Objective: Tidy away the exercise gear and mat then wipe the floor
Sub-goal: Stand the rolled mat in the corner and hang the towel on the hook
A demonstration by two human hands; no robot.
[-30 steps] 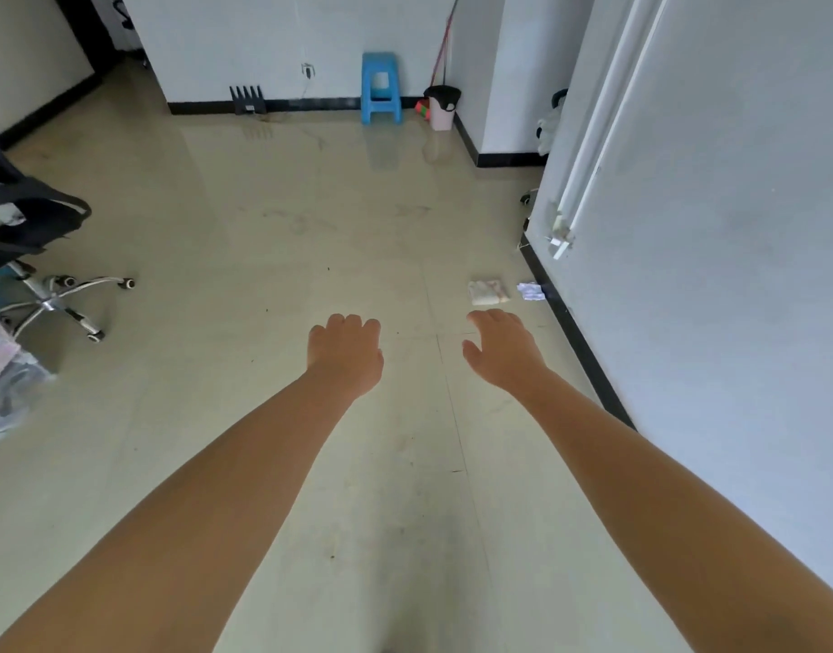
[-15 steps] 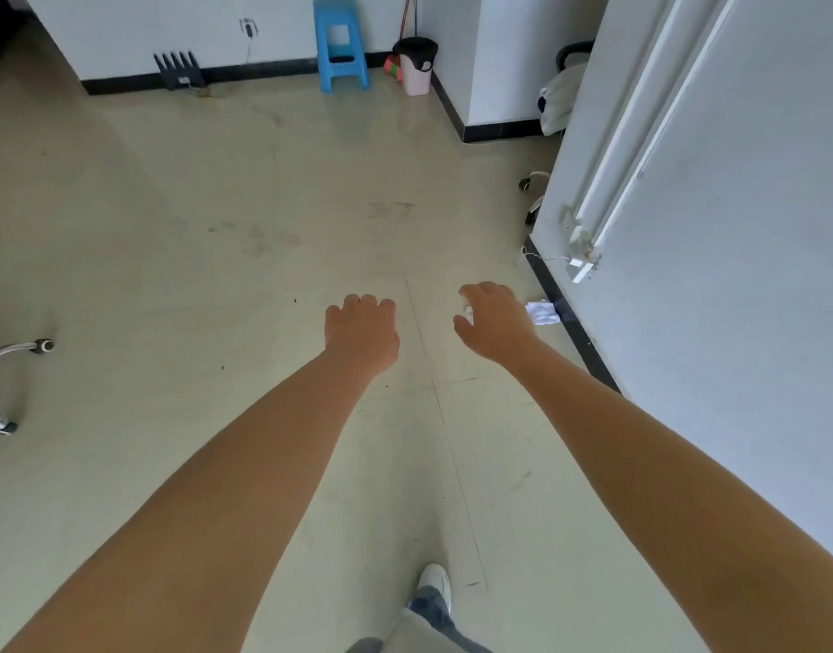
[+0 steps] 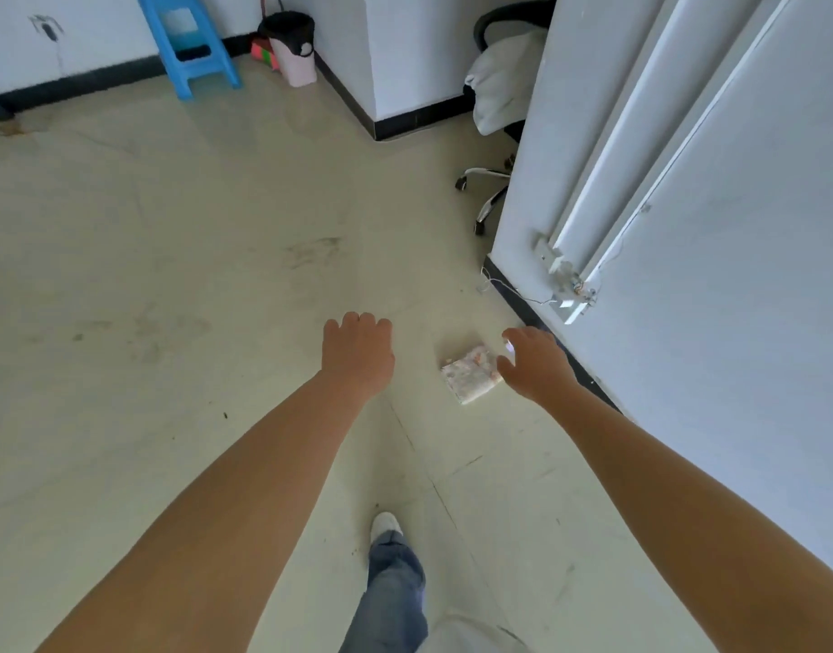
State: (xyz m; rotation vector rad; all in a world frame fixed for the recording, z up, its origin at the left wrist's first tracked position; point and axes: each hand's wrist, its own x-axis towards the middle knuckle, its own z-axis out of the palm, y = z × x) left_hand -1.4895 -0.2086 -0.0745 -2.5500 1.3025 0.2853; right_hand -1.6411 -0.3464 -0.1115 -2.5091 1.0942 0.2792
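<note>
Bright, even daylight; soft sheen on the floor [image 3: 170,256]; faint shadows. Wide-angle bending at edges; slight overall softness.

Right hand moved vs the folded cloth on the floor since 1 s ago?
Yes. The right hand sat short of the cloth and left of it; now it is beside the cloth's right edge, toward the wall baseboard, open and holding nothing.

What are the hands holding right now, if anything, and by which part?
Nothing. The left hand hangs empty over the floor. The right hand, fingers spread, reaches toward the folded cloth lying on the floor, with no grip on it.
</note>
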